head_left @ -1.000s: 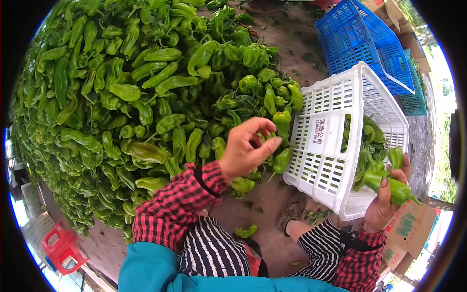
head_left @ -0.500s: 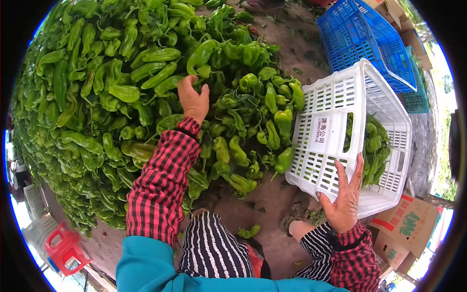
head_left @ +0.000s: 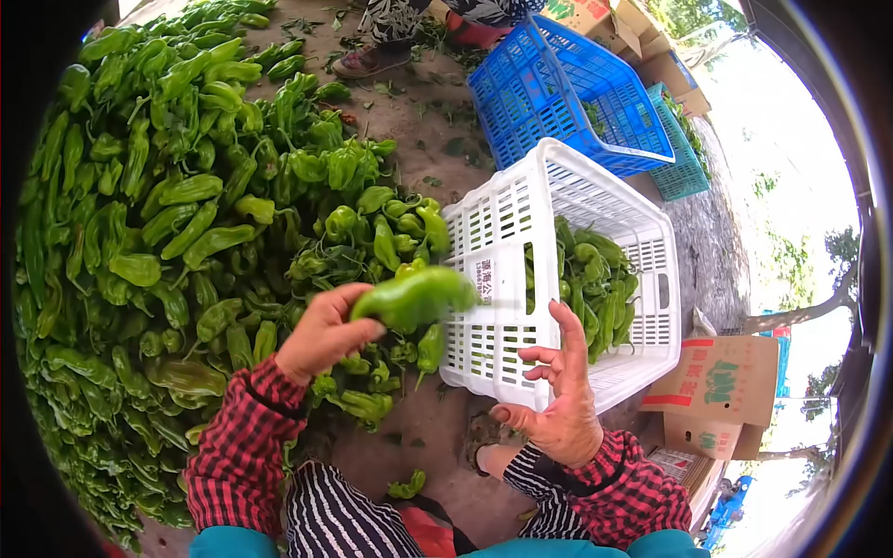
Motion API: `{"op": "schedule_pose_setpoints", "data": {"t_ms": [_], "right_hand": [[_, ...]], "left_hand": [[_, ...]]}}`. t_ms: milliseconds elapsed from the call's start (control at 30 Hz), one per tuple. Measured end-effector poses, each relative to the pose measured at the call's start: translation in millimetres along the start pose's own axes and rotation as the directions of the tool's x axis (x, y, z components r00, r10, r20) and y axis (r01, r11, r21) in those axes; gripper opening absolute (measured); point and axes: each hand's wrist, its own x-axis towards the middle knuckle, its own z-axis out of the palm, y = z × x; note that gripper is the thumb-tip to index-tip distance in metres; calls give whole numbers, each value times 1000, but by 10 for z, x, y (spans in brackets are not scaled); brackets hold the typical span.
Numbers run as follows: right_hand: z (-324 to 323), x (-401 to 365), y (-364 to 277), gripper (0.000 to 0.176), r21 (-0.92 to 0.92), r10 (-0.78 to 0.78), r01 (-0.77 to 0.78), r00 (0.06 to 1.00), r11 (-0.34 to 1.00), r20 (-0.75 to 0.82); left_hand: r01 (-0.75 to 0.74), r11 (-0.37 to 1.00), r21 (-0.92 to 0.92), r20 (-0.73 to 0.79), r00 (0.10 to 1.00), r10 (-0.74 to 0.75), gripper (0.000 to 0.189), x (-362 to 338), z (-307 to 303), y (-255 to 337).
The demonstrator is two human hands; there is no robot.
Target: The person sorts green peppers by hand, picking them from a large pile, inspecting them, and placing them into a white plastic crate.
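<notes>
While the left hand [head_left: 321,337], right of the heaped peppers [head_left: 139,223] that fill the left of the frame, has its fingers clamped on one end of a green pepper [head_left: 409,298] at the centre, I distrust that hold: most of the pepper juts out to the right, blurred, so a quick swing could let it slip or knock it against the slotted wall of the white crate [head_left: 507,256]. Further right I have the right hand [head_left: 566,409] empty, its fingers spread before the crate's rim; I cannot tell whether they touch it, but a shove there might shift the crate, which has more peppers [head_left: 600,293] inside. Across the lower centre I see bare brown ground [head_left: 372,460], with one loose pepper [head_left: 406,484] lying where a foot could crush it. At upper centre another person's shoe [head_left: 372,61] rests on the same ground, then come the blue crate [head_left: 530,102], a teal crate [head_left: 684,172] beside it and, along the right, printed cardboard boxes [head_left: 753,372] and a tree trunk [head_left: 802,318] against bright daylight
</notes>
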Motion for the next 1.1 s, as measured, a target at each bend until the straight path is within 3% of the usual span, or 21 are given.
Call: {"op": "schedule_pose_setpoints", "data": {"t_ms": [33,67,100,133,167,200,233,267,300,333,367,433,500,567,633,700,833,900,933,1033,1100], "right_hand": [[-48,12,-86,102,64,54,-57,997,996,48],[-121,26,-200,92,61,145,-157,976,986,164],[-192,53,-265,92,60,146,-159,973,985,178],[-261,86,-316,87,-250,39,62,924,966,380],[-292,103,-382,81,-468,1,338,810,817,587],[-270,75,-490,71,-582,149,274,804,766,576],[-221,87,-586,71,-551,138,295,778,781,612],[-164,118,-666,67,-702,398,244,680,669,616],[-115,146,-687,63,-827,630,237,553,509,546],[-197,88,-505,51,-722,513,175,594,670,620],[-263,89,-306,51,-713,507,186,585,676,633],[-365,113,-62,39,-96,160,-129,727,987,668],[-591,317,-303,29,6,502,-575,720,818,479],[-1050,600,-232,25,161,588,-647,752,746,297],[-1649,960,-21,25,528,443,-429,890,733,108],[-2073,1393,-144,45,691,58,-190,976,697,210],[-2562,1833,4,42,543,-47,225,945,809,-322],[-2300,1764,240,38,666,-21,-15,999,746,47],[-1880,1699,189,35,684,-111,-113,955,720,275],[-385,1489,50,31,702,62,-230,964,674,257],[395,1521,359,43,641,249,-323,946,697,206]], "left_hand": [[87,996,18,173,981,-89,32,-125,162,16],[35,999,-18,252,967,-30,31,-226,327,-33],[195,979,-59,295,940,-169,30,-311,386,-91],[228,971,-69,314,929,-195,30,-374,450,-73],[260,962,-79,328,918,-221,29,-433,517,-47],[182,981,-72,389,910,-140,29,-484,563,-81],[112,991,-68,437,897,-71,29,-548,594,-168],[-138,990,-15,441,888,131,33,-562,629,-397],[-119,993,-9,403,908,112,33,-625,612,-379],[93,992,-82,487,872,-41,38,-637,575,-317],[296,945,-138,585,795,-163,43,-637,559,-250],[295,931,-213,587,800,-119,56,-676,540,-254],[21,999,-38,569,823,4,64,-629,417,-604],[35,999,-6,527,849,-27,67,-622,347,-804],[138,960,242,388,893,-226,62,-609,264,-898],[66,923,379,318,927,-197,59,-595,193,-1014],[5,797,604,215,962,-169,54,-671,-3,-1307],[53,817,574,193,961,-198,51,-694,-62,-1429],[77,837,542,175,964,-202,50,-689,-71,-1445],[98,851,516,152,967,-203,45,-612,-21,-1493],[124,795,594,169,947,-274,43,-557,-27,-1497]]}}
